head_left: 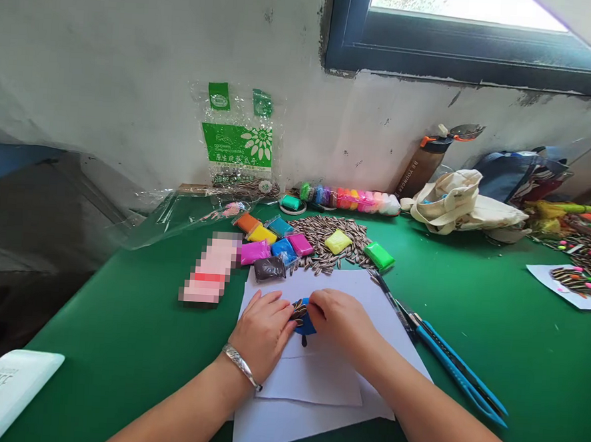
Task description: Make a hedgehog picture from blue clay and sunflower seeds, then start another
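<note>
A small blue clay shape with striped sunflower seeds on it lies on a white paper sheet. A short dark piece sits just below the blue clay. My left hand, a silver bracelet at its wrist, rests on the paper with fingers stretched out, the tips at the left edge of the clay. Over the clay's right side, my right hand is closed in a pinch. Its fingertips hide whatever is between them, and part of the clay is covered.
Behind the paper are a heap of sunflower seeds and several clay packets. A pen and blue-handled scissors lie at right. A bottle, a cloth bag and a seed bag stand along the wall.
</note>
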Motion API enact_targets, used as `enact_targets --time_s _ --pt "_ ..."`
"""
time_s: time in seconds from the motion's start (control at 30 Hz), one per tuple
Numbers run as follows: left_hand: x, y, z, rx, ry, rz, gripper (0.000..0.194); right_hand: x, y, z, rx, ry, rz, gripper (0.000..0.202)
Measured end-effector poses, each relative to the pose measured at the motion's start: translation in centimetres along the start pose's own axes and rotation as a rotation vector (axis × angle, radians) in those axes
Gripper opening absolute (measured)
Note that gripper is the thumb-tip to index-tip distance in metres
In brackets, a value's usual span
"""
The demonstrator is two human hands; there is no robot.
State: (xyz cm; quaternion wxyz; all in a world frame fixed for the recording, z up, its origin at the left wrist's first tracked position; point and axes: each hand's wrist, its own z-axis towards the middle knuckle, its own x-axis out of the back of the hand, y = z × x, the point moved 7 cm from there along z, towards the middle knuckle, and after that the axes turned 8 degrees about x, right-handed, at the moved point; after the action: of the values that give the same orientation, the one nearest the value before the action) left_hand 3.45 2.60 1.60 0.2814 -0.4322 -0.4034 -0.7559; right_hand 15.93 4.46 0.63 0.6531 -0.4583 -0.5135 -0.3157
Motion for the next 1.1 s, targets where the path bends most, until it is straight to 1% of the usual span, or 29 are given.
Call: enact_targets --time_s 0.1,0.33,0.63,0.77,0.93,1.1 --pt "0.1 0.0 0.0 0.006 -0.009 -0.001 0.019 0.5 0.4 0.0 -0.021 0.027 0.018 0.018" --pt "0.1 0.1 -0.1 -0.003 -0.015 0.012 0.02 -0.4 -0.6 0.0 0.031 -0.042 -0.013 0.02" --pt "0.0 0.2 -0.1 -0.02 -0.002 0.021 0.02 -0.8 -1.0 -0.1 0.064 -0.046 0.0 0.02" --pt "0.1 0.4 0.0 -0.018 -0.011 0.017 0.019 -0.9 -0.7 0.0 0.052 -0.05 0.03 0.02" --pt "0.2 0.5 0.0 -0.024 0.001 0.008 0.02 -0.2 0.2 0.3 -0.005 0.005 0.064 0.023" --pt "0.4 0.5 0.0 -0.035 0.027 0.01 0.02 -0.3 -0.2 0.4 0.059 0.026 0.105 0.024"
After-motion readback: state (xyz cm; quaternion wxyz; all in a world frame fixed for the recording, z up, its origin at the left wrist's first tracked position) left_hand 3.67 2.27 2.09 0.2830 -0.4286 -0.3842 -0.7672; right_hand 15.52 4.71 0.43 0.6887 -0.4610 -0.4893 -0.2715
